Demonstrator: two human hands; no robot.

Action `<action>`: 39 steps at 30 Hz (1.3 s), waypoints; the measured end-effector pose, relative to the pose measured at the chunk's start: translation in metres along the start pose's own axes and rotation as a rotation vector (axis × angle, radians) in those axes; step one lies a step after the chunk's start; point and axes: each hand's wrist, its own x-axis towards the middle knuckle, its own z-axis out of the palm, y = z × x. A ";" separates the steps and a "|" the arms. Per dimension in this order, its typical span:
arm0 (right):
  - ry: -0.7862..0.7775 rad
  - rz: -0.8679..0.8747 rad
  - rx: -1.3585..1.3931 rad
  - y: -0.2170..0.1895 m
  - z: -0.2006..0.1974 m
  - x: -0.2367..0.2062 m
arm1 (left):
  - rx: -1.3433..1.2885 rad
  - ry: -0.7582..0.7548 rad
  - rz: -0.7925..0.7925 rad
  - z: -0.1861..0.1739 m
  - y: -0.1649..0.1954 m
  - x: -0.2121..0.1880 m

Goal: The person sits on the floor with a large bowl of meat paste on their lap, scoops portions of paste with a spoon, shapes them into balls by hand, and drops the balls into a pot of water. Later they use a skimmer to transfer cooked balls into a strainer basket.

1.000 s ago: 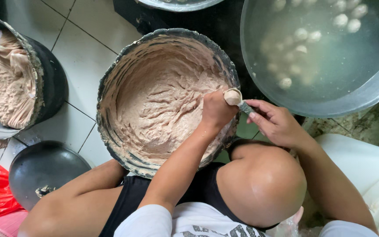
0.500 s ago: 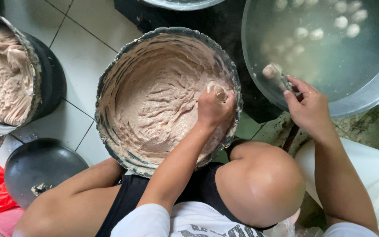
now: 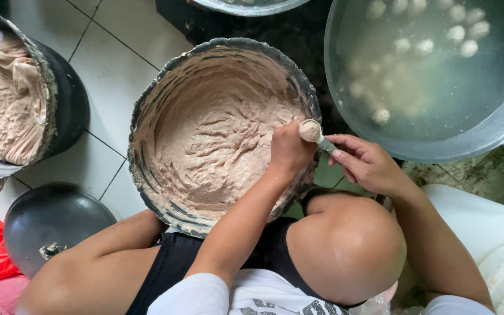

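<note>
Spoon (image 3: 326, 146) back from water pot (image 3: 468, 146), pinched in right hand (image 3: 366, 164); left hand (image 3: 290, 153) squeezed shut on paste (image 3: 217, 146), new ball (image 3: 310, 129) pushed up.

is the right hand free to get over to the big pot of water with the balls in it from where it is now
Probably yes. The right hand holds a spoon just below the pot of water's near rim, and nothing stands between them. The left hand sits off to the side over the bowl of paste.

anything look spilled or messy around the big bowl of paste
Nothing has spilled onto the tiles. The big bowl has paste smeared over its rim, and so does the second bowl at left. The left hand squeezes a ball onto the spoon.
</note>
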 end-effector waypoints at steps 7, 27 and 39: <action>0.283 -0.090 -0.040 0.014 -0.034 0.013 | 0.301 0.093 -0.081 -0.011 0.004 -0.002; 0.092 -0.026 -0.098 0.004 0.022 -0.021 | -0.027 -0.041 -0.044 -0.016 0.012 -0.011; 0.479 0.001 -0.118 0.041 -0.049 0.002 | 0.171 0.224 -0.427 -0.103 -0.050 0.043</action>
